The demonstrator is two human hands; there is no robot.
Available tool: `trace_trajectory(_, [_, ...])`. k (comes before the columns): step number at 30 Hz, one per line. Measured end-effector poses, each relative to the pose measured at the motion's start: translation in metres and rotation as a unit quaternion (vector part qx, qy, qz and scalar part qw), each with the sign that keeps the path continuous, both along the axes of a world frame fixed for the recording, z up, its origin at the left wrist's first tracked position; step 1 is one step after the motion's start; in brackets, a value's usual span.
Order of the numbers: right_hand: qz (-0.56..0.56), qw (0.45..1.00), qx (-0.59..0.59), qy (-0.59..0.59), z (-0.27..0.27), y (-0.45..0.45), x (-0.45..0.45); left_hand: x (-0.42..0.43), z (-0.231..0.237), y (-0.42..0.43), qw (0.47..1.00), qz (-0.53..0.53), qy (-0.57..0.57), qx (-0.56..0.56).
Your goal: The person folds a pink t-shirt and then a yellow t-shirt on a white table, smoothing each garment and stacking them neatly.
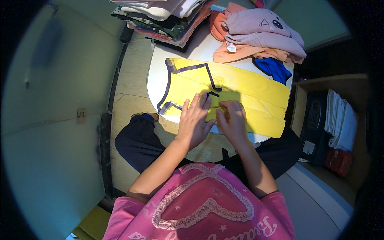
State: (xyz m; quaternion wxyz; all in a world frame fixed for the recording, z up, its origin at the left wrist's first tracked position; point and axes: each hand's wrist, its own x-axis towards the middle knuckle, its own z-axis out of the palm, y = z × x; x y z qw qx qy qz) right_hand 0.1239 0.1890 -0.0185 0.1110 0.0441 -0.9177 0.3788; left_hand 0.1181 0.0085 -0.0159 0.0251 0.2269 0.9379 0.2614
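Note:
A yellow sleeveless garment (258, 87) with dark trim and plaid bands lies spread over a small white table (156, 69). Its trimmed end points left, and the plain end reaches the table's right side. My left hand (195, 120) rests flat on the near edge of the cloth, fingers extended, holding nothing. Close beside it, my right hand (234, 118) has its fingers curled and thumb brought in, pinching a bit of the yellow fabric near the middle of the near edge. The pinched part is mostly hidden by the fingers.
A tall stack of folded clothes (168, 27) stands at the table's far left. Rumpled pink and orange clothes (258, 33) and a blue cloth (273, 69) lie far right. To the right, a wooden shelf (297, 111) holds a dark safe (313, 120) and folded white cloth (340, 120).

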Motion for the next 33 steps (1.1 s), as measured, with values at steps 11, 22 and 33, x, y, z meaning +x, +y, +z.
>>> trace_trajectory(11, [-0.028, 0.999, -0.023, -0.021, 0.002, -0.006, 0.000, 0.001, 0.003, 0.003, 1.000, 0.003, -0.013, -0.021])
trace_trajectory(22, [-0.041, 0.998, -0.031, -0.023, 0.007, 0.016, 0.006, -0.007, 0.012, 0.001, 0.999, 0.013, -0.018, 0.040])
trace_trajectory(33, [-0.012, 1.000, 0.017, 0.008, 0.004, 0.008, 0.005, -0.010, -0.003, 0.016, 0.999, 0.011, 0.022, -0.042])
